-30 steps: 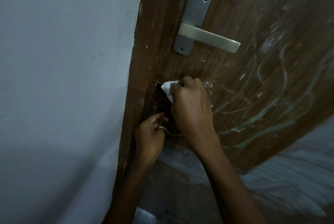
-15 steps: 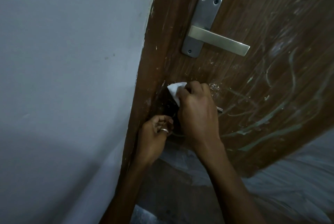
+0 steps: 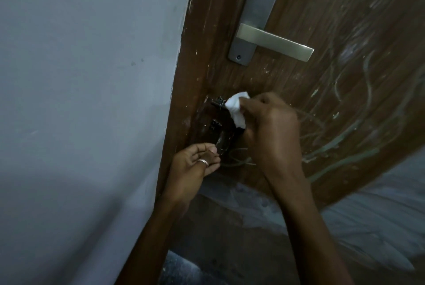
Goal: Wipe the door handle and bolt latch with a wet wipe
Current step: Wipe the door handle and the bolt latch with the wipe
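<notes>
Right hand [image 3: 271,130] pinches the wet wipe [image 3: 235,108] against the bolt latch [image 3: 219,123] at the left edge of the door [image 3: 345,91]. Left hand [image 3: 193,165] curls at the latch's lower end; grip cannot be confirmed. Work the wipe into the brackets; the door handle [image 3: 273,42] sits above, apart

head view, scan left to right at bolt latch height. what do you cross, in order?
wall → door edge → bolt latch → wet wipe → right hand. The left hand sits lower and overlaps the latch sideways, so it is left out.
</notes>
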Tool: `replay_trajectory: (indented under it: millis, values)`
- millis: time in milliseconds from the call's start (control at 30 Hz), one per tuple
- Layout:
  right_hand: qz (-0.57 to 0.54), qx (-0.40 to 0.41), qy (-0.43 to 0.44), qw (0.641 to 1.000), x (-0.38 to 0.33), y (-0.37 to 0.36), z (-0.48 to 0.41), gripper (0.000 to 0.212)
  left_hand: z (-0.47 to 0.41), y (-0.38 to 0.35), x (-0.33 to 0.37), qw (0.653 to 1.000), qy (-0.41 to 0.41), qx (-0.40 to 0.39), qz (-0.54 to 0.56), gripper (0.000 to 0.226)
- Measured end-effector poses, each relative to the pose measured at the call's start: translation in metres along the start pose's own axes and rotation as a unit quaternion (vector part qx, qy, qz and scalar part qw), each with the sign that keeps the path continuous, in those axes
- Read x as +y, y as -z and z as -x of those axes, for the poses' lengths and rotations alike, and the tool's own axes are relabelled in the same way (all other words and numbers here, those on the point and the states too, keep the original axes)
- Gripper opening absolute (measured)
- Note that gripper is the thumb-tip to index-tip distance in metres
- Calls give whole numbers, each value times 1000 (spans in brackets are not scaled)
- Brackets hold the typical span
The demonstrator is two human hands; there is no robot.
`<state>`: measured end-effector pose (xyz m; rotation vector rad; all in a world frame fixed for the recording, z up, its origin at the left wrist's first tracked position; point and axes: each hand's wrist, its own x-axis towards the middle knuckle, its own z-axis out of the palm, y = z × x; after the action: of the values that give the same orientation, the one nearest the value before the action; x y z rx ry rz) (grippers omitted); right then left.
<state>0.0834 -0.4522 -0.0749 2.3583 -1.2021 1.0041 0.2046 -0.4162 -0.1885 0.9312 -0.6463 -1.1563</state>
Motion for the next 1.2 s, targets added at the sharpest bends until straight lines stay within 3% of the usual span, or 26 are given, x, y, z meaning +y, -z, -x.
replay_trajectory:
  millis: [167, 333, 400, 533, 667, 800, 867, 1033, 1200]
  values:
    - [52, -26, 4, 998, -8, -34, 26, 26, 3, -1, 0, 1000, -7, -3, 14, 16]
    - [-41, -69, 18, 997, -10, -33, 55, 23, 5, -2, 1, 1000, -5, -22, 20, 21]
    - [-74, -41, 13, 996, -3, -23, 47, 23, 4, -1, 2, 999, -3, -17, 27, 20]
    - [-32, 26, -15, 999, 5, -19, 22, 26, 3, 1, 0, 1000, -6, -6, 25, 14]
    - [3, -11, -6, 1000, -8, -36, 46, 33, 3, -1, 0, 1000, -12, -10, 22, 16]
    - [-66, -68, -1, 995, -16, -37, 76, 32, 3, 3, -1, 999, -17, -22, -20, 26]
    - [-106, -58, -16, 993, -8, -24, 74, 25, 2, 5, -1, 999, -18, -22, -22, 24]
    - [-56, 25, -48, 997, 6, -11, 34, 24, 3, 4, 1, 1000, -15, -21, 17, 15]
    - [-16, -31, -32, 999, -15, -34, 44, 30, 7, 4, 5, 998, -47, -33, -11, 20]
